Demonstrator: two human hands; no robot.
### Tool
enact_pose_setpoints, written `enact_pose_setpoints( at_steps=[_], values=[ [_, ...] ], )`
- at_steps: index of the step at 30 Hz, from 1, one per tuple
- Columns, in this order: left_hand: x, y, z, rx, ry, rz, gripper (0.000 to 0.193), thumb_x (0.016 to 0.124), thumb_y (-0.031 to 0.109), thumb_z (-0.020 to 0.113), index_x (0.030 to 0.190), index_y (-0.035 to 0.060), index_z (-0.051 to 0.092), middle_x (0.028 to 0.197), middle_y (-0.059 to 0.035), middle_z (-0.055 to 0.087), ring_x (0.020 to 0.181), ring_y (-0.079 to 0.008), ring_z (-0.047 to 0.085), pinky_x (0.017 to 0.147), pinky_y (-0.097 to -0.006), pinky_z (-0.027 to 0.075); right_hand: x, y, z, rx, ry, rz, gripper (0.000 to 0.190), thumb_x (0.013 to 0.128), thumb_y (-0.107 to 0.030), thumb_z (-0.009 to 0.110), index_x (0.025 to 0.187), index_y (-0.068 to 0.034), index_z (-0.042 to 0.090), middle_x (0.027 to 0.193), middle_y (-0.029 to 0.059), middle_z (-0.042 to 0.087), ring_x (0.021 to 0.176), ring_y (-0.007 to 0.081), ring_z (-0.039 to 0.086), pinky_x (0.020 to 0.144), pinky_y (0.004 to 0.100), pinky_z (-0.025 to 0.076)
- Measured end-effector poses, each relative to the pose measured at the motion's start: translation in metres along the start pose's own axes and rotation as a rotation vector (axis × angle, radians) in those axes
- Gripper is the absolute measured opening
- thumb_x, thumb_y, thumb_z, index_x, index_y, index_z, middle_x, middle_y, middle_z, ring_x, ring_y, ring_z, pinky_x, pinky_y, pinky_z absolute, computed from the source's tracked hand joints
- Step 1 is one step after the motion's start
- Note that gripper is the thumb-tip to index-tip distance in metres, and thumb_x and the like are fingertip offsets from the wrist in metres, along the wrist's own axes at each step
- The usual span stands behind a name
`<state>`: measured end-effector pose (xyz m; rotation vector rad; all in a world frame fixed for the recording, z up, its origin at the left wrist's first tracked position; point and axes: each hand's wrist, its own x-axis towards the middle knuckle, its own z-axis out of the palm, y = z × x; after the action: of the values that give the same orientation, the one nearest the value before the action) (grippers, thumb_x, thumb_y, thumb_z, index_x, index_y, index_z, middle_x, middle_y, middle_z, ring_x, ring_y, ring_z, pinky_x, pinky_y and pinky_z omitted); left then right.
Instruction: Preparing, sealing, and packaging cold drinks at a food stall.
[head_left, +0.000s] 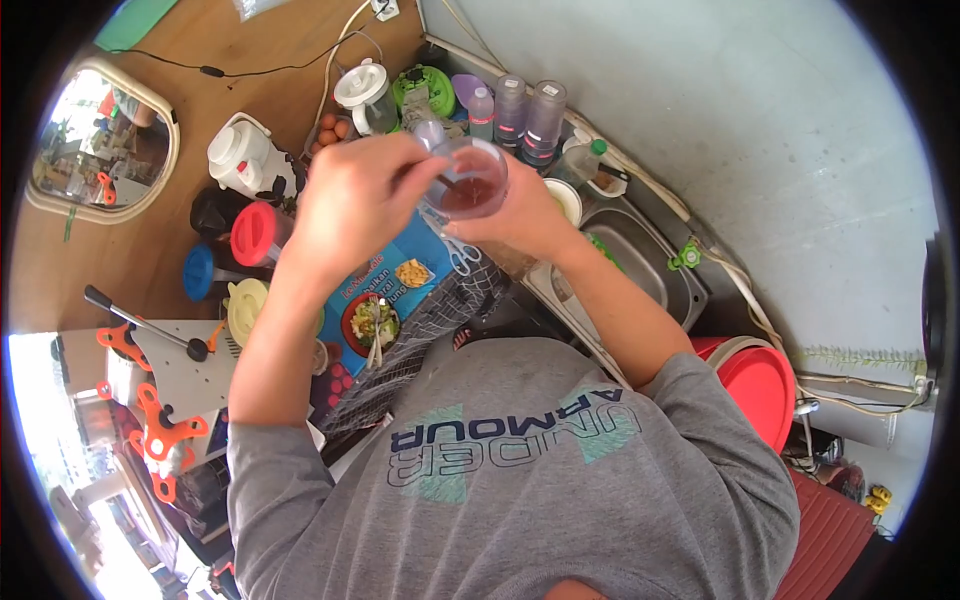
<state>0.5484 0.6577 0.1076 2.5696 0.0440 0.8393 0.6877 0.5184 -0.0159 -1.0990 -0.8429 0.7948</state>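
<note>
My right hand (517, 214) is wrapped around a clear plastic cup (491, 161), raised above the counter. Reddish-brown liquid (472, 196) fills its lower part. Above the cup's mouth, my left hand (352, 199) pinches a thin dark stirrer (445, 182) that dips into the drink. What tips the stirrer is hidden in the liquid. Below the hands, a blue printed mat (356, 289) covers part of the counter. On it stand a brown bowl (349, 322) of food with metal cutlery and a small dish of pale yellow pieces (412, 274). Scissors (465, 259) lie by the mat's edge.
A steel sink (637, 255) adjoins on the right, near a green tap handle (685, 256). Stacked plastic cups (544, 124), a bottle (481, 112), a white-lidded jug (364, 86) and eggs (330, 131) stand behind. Lidded pitchers (255, 234) and a levered machine (180, 360) occupy the left.
</note>
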Motion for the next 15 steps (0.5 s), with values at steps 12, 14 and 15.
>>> enact_pose_setpoints(
  at_steps=[12,14,15],
  values=[
    [0.091,0.050,0.057,-0.095,-0.243,0.024,0.024,0.083,0.021,0.079,0.080,-0.0016,0.072,0.080,-0.0120,0.068,0.075,-0.0240,0.063,0.066,-0.0378,0.050,-0.017,-0.091,-0.072,-0.079,-0.070,0.006,0.062,0.075,0.003,0.083,0.130,0.000,0.053,0.112,0.0097,0.069,0.099,0.0202,0.071,0.088,0.0346,0.057],
    [0.099,0.050,0.061,-0.012,-0.250,0.068,0.023,0.083,0.021,0.078,0.079,-0.0009,0.072,0.088,-0.0104,0.070,0.085,-0.0239,0.063,0.069,-0.0375,0.050,-0.023,-0.096,-0.079,-0.073,-0.074,-0.001,0.063,0.075,0.002,0.084,0.129,0.000,0.053,0.112,0.0096,0.068,0.099,0.0205,0.071,0.088,0.0346,0.057],
    [0.104,0.051,0.063,0.072,-0.257,0.112,0.023,0.083,0.022,0.078,0.079,-0.0001,0.072,0.096,-0.0087,0.071,0.094,-0.0237,0.063,0.072,-0.0373,0.050,-0.025,-0.099,-0.083,-0.092,-0.058,-0.017,0.062,0.074,0.001,0.084,0.128,0.000,0.054,0.111,0.0092,0.068,0.099,0.0202,0.071,0.088,0.0346,0.057]
  ],
)
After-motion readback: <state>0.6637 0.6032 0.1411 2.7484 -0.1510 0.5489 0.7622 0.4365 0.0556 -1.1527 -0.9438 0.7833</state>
